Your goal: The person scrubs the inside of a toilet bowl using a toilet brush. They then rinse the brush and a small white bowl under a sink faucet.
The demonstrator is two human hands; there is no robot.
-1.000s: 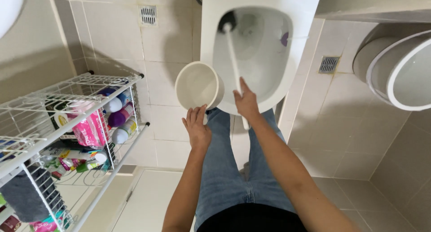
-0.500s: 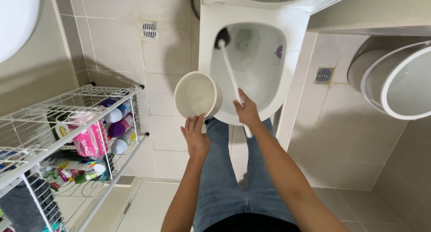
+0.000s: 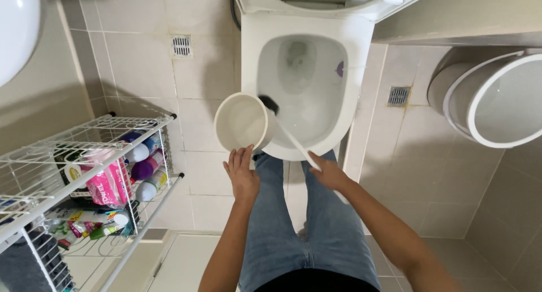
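So the brush (image 3: 270,104) was way up at the back of the bowl (image 3: 305,94) a sec ago, black head against the far rim. Now it's swung over to the near left edge, head sitting right at the mouth of the white holder (image 3: 244,122). Handle runs diagonally from there down to the right hand (image 3: 329,174), which is closed around the low end of the stick, fingers wrapped.

The holder has come up too. It was lower and facing up beside the toilet; now it's tipped w/ its opening toward the brush head. Left hand (image 3: 241,176) has it from below, fingers spread up against its base, more cupping than pinching. Can't tell how tight.

My read: scrubbing bit looks done and the brush is heading back into its holder, not in yet tho, head is at the rim, touching or just about.

Other stuff: wire rack (image 3: 84,151) on the left w/ bottles and a pink pack, floor drain (image 3: 181,46) on the tiles, white bin (image 3: 497,100) on the right. Jeans in the middle, standing right in front of the toilet.
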